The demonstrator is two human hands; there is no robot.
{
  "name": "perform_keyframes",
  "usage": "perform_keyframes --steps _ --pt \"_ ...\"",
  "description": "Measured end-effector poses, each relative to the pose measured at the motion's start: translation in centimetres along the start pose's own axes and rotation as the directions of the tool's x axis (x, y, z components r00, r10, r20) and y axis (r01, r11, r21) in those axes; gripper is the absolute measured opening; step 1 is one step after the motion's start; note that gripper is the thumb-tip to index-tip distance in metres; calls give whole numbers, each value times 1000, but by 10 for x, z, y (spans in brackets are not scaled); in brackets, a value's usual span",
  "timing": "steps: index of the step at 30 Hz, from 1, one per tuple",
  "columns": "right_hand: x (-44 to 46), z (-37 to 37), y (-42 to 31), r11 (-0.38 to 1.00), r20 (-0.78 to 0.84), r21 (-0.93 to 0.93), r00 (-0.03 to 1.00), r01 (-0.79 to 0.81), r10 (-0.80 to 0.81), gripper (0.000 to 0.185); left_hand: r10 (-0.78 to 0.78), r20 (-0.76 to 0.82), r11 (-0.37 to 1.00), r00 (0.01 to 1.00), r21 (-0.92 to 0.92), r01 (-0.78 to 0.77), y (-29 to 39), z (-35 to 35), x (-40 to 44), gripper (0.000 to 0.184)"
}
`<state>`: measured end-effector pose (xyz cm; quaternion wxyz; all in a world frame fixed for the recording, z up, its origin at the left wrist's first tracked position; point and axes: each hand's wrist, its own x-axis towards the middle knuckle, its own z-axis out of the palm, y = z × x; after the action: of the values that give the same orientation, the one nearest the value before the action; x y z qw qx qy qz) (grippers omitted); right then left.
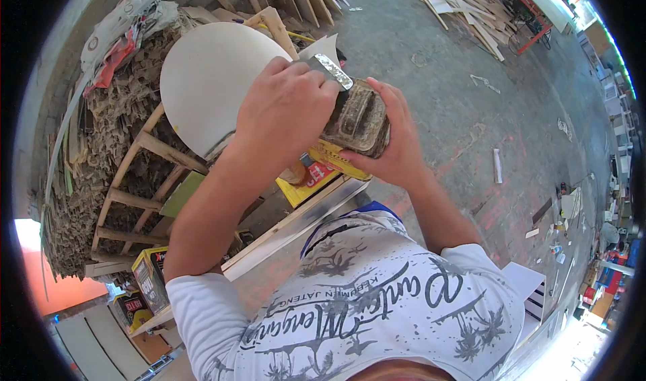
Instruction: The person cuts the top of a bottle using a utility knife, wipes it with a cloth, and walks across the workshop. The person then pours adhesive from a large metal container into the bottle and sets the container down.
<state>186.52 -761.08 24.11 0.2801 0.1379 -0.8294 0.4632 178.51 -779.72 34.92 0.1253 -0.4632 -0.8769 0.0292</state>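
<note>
My left hand (289, 102) is closed in a fist around a scraper (333, 71) with a flat metal blade, smeared pale, that sticks out past the knuckles. Its handle is hidden in the fist. My right hand (398, 132) wraps the side of a rectangular can (356, 122), fingers along the far edge and thumb on the near side. The can's brown, crusted end faces up toward me, with a raised ridge in it. The blade lies close to the can's far edge; I cannot tell whether they touch. Below is a yellow printed surface (340, 159).
A white rounded board (215, 78) lies left of my hands, by a wooden ladder-like frame (161, 152) and a rough brown stack (101, 132). Yellow-and-black cans (149, 273) stand lower left. Wood scraps (471, 11) are piled at the far right, and a white tube (498, 166) lies on the floor.
</note>
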Motion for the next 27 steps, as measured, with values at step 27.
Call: perform_keyframes --steps 27 --pt "-9 11 19 998 6 61 1000 6 -7 96 -438 297 43 848 -936 350 -101 106 -47 15"
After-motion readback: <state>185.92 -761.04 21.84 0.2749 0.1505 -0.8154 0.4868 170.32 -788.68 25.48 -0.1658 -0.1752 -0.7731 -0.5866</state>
